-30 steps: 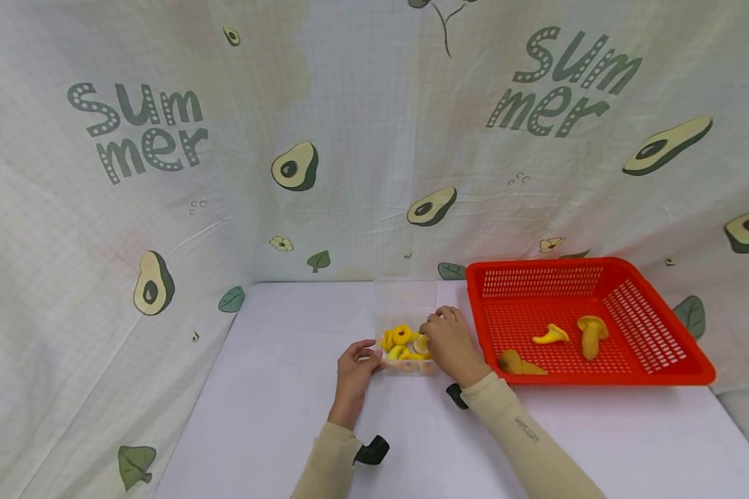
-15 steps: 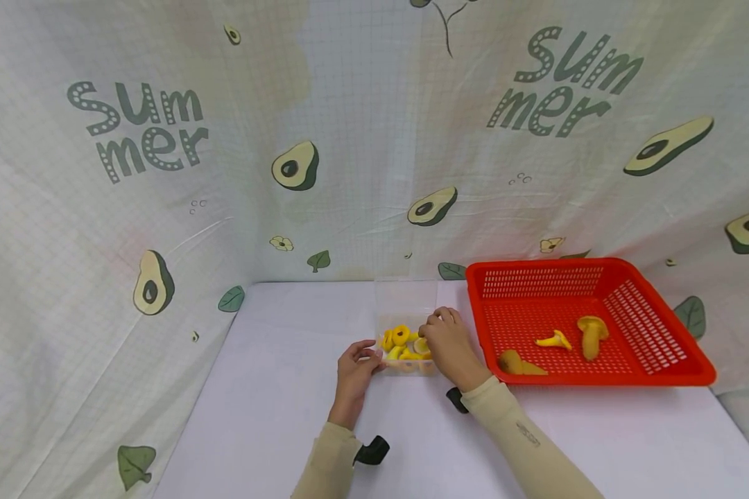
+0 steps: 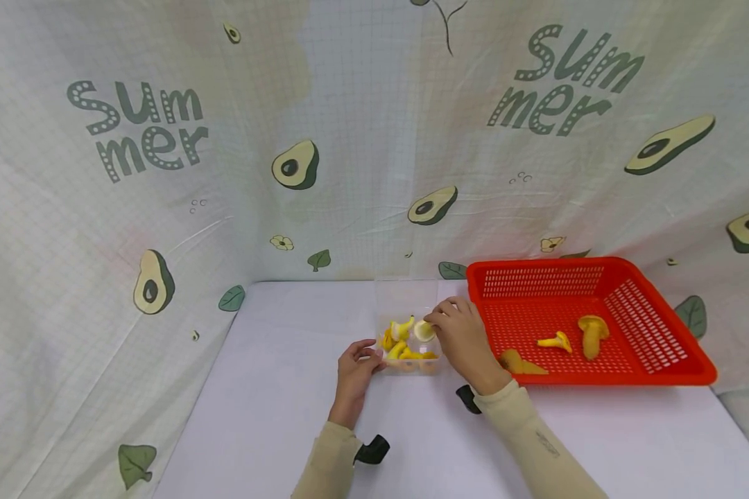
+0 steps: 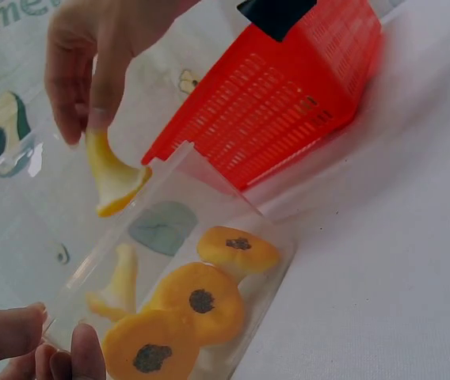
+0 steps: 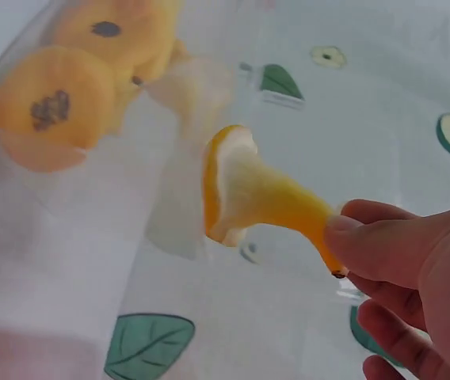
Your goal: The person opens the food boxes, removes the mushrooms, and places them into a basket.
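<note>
My right hand (image 3: 465, 343) pinches a yellow mushroom (image 5: 268, 194) by the end of its stem, seen closely in the right wrist view. Its pale, flared cap hangs over the right side of a clear plastic box (image 3: 406, 372). Several yellow mushrooms lie inside the box; in the left wrist view some show round orange caps (image 4: 201, 301) with dark centres. My left hand (image 3: 354, 374) holds the box at its left front corner, thumb and fingers at the wall. The clear lid (image 3: 406, 296) stands raised behind the box.
A red perforated basket (image 3: 668, 380) stands to the right, holding a small yellow mushroom (image 3: 557, 342), a larger brown one (image 3: 591, 337) and a brownish one (image 3: 521, 362) near the front wall. A patterned cloth (image 3: 349, 229) hangs behind the white table (image 3: 274, 416).
My right hand has shifted right and slightly up, lifting the pinched mushroom. A mushroom in the box now lies stem up. In the basket, the small yellow mushroom rolled slightly. My left hand stayed put.
</note>
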`<state>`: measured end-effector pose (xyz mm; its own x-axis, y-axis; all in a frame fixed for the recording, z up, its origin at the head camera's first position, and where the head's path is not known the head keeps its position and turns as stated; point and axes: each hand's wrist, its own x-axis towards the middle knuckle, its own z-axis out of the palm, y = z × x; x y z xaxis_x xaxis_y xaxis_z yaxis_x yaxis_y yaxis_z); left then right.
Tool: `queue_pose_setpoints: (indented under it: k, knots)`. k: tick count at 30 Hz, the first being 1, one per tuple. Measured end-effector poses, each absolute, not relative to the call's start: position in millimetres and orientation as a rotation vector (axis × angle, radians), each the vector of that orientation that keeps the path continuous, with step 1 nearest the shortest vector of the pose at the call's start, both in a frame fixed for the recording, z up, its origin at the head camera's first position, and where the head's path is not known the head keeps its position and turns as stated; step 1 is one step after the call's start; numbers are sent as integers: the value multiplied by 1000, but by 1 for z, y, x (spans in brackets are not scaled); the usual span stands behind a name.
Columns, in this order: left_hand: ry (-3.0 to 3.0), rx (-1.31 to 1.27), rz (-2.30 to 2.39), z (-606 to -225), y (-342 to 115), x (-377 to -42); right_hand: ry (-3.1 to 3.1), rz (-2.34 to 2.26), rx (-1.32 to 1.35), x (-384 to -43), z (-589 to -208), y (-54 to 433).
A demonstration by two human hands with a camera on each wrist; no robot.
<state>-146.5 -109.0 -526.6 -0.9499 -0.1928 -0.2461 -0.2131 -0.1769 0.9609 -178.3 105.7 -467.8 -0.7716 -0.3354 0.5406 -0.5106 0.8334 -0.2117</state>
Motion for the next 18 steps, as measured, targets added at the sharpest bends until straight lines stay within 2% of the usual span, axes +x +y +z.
queue_pose_setpoints:
  k: [18]
  knots:
    - [2010,-492,2354,-528,-109,-147,-2378,678,419,-151,-431,175]
